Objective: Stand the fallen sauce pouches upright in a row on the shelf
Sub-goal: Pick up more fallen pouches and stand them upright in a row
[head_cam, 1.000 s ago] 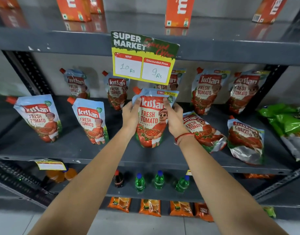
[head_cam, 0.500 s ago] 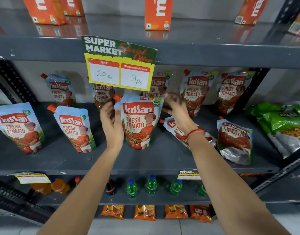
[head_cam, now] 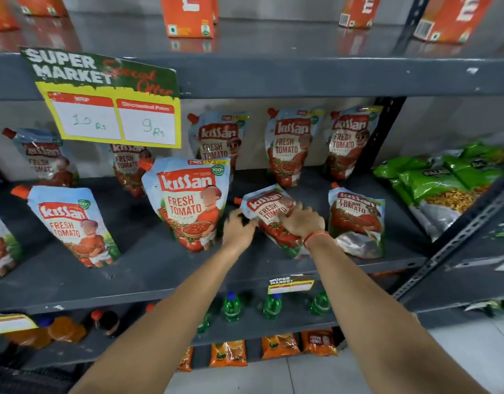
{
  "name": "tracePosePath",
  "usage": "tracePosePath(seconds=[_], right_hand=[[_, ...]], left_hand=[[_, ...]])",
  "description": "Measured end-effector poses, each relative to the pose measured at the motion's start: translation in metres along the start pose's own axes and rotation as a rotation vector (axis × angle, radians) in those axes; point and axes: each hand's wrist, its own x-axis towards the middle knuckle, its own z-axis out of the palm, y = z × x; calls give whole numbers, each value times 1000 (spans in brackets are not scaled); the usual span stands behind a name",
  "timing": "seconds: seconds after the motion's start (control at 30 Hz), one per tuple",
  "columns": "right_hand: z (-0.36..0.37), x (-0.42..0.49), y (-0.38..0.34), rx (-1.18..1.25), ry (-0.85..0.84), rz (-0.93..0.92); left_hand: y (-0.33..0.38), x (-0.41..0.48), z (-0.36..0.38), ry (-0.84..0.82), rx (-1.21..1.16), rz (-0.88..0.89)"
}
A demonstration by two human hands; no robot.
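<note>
On the grey shelf a fallen sauce pouch lies tilted on its back, spout to the left. My right hand lies on its front and grips it. My left hand is at its left edge, fingers apart, touching or nearly touching it. Just left of them a sauce pouch stands upright and free. Another upright pouch is further left. A slumped pouch sits to the right. Several pouches lean against the back wall.
A yellow price sign hangs from the shelf above and covers part of the back row. Green snack bags lie at the right, beyond a black upright post. Orange cartons stand on the upper shelf, bottles on the lower one.
Both hands let go of the middle pouch, which now stands alone, and moved right and down onto the fallen pouch. The view shifted right.
</note>
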Motion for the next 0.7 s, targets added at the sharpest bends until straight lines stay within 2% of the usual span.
tracePosePath(seconds=[0.03, 0.1, 0.2, 0.3, 0.37, 0.47, 0.6, 0.7], right_hand=[[3, -4, 0, 23, -2, 22], [8, -6, 2, 125, -44, 74], [0, -8, 9, 470, -140, 165], [-3, -6, 17, 870, -203, 206], [1, -8, 21, 1066, -193, 200], [5, -12, 25, 1347, -79, 144], [-12, -18, 25, 1590, 67, -16], [-30, -18, 21, 1649, 138, -168]], left_hand=[[-2, 5, 5, 31, -88, -160], [1, 8, 14, 45, -252, -339], [11, 7, 21, 50, -426, -447], [19, 8, 28, 5, -647, -475], [28, 4, 32, 9, -712, -450], [39, 1, 33, 44, -744, -365], [64, -5, 26, 57, -763, -142], [85, -14, 22, 52, -683, 100]])
